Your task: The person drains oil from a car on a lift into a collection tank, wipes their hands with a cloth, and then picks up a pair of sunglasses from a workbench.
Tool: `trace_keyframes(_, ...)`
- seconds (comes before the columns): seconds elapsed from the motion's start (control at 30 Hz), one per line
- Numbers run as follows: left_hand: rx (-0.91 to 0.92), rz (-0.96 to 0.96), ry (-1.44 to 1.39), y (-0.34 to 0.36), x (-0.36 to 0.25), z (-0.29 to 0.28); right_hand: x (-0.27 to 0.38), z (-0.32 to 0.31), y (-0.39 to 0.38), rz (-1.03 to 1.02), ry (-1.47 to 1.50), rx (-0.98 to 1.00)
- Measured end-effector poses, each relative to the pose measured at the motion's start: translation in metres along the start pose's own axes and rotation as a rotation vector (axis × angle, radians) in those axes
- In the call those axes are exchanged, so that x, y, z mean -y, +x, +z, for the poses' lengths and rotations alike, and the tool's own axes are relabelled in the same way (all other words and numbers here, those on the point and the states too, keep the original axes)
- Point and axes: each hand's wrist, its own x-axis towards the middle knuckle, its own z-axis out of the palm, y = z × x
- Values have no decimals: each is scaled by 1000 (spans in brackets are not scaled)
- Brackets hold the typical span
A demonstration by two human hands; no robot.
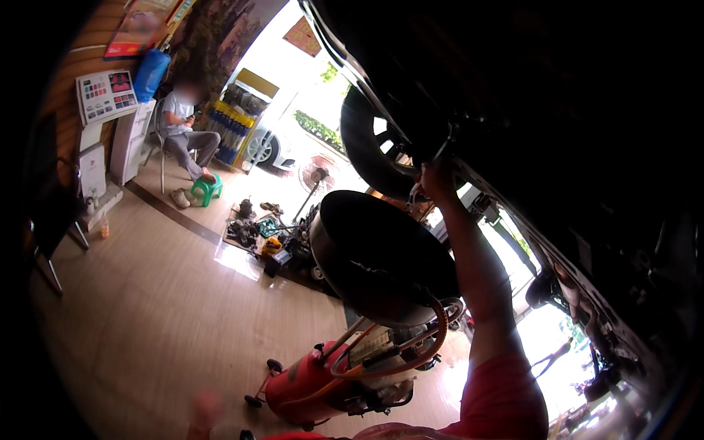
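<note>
Overhead is the dark underside of a raised car [557,132], much of it too dark to make out. My right hand [438,182] is lifted up to it, its fingers closed round a slim silver wrench [444,144] whose upper end reaches the underbody; what that end touches is hidden in shadow. Beyond the hand hangs a car wheel [367,139]. Below it stands the wide, round black drain pan [381,242] of a red wheeled oil drainer [308,389]. Low at the left, my left hand [207,409] is blurred, apart from the drainer, and its fingers are smeared.
Loose parts and tools [268,238] lie on the floor left of the pan. A standing fan [318,174] is behind them. Farther back a person [183,128] sits on a chair, one foot at a green stool [207,189]. An orange hose [440,323] loops beside the drainer.
</note>
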Motion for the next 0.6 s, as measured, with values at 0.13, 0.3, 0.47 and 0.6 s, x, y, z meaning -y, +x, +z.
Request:
trace_keyframes(0.13,-88,18,2,-4,-4,-12,-16,-38,-8,227,402,79)
trace_keyframes(0.3,-73,-56,76,-65,19,4,-12,-146,33,-544,51,-148)
trace_keyframes(0.47,-10,4,74,-41,1,-38,-21,-182,40,673,1085,619)
trace_keyframes(0.6,-101,31,95,-29,4,-45,15,-199,50,680,871,597)
